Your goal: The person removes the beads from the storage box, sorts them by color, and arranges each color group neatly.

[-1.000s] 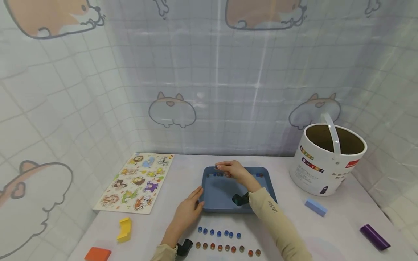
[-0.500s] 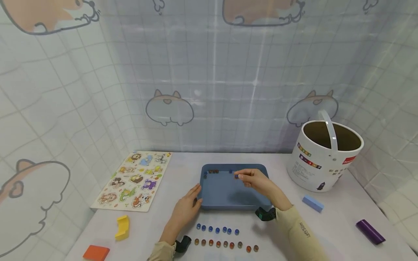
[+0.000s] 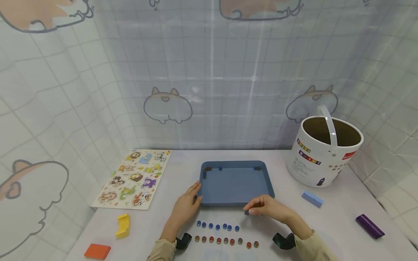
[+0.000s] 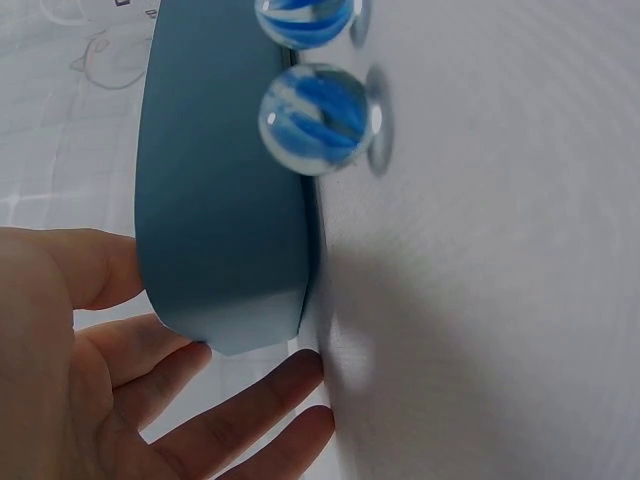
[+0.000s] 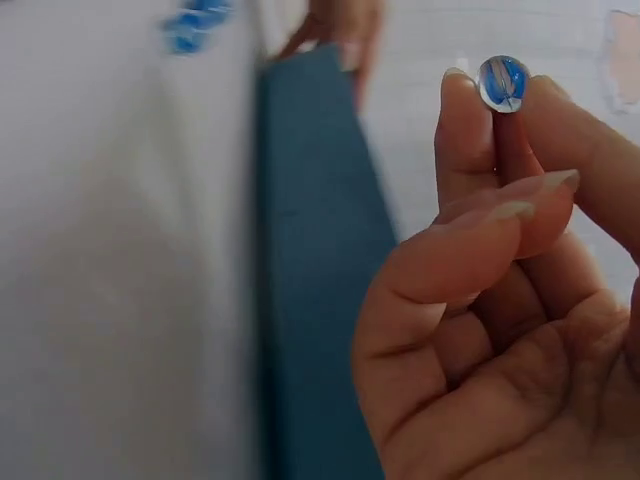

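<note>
In the head view, the creased left sleeve [image 3: 162, 250] toward seven o'clock and the right sleeve [image 3: 311, 246] toward five are pale beige. Left hand [image 3: 187, 206] and right hand [image 3: 269, 209] are bare, with an angular black left camera [image 3: 183, 241] and right camera [image 3: 283, 241] at the wrists.

We are noting a white bucket [image 3: 310, 166] standing at right rear, a light-blue block [image 3: 312, 199] and a purple block [image 3: 370, 226] lying nearer; at left, an animal-picture board [image 3: 132, 180] is lying behind a yellow block [image 3: 122, 227] and an orange block [image 3: 97, 251].
</note>
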{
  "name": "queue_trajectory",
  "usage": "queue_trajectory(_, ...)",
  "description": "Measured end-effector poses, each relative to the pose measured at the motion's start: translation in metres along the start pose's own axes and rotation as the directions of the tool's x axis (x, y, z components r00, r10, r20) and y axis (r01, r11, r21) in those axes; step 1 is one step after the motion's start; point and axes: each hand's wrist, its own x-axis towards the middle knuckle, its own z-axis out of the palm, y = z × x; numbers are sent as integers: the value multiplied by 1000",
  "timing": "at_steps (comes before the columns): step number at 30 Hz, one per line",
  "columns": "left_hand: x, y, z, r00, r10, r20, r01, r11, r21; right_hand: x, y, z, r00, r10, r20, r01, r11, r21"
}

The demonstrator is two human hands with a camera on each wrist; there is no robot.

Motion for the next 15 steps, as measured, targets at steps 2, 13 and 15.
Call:
queue_trajectory(2, 0, 1, 0, 1000, -12, 5, 12, 1000, -8, -2, 8, 4, 1000, 4, 3, -4, 1000, -12)
queue_trajectory(13, -1, 3, 0, 1000, -24, 10, 23, 1000, 7, 1, 38, 17, 994, -110, 17, 111, 991, -79)
queue_trajectory(15, -1, 3, -1, 1000, -25, 8, 25, 1000, 6, 2, 37, 20, 993, -117, 13, 118, 985, -127)
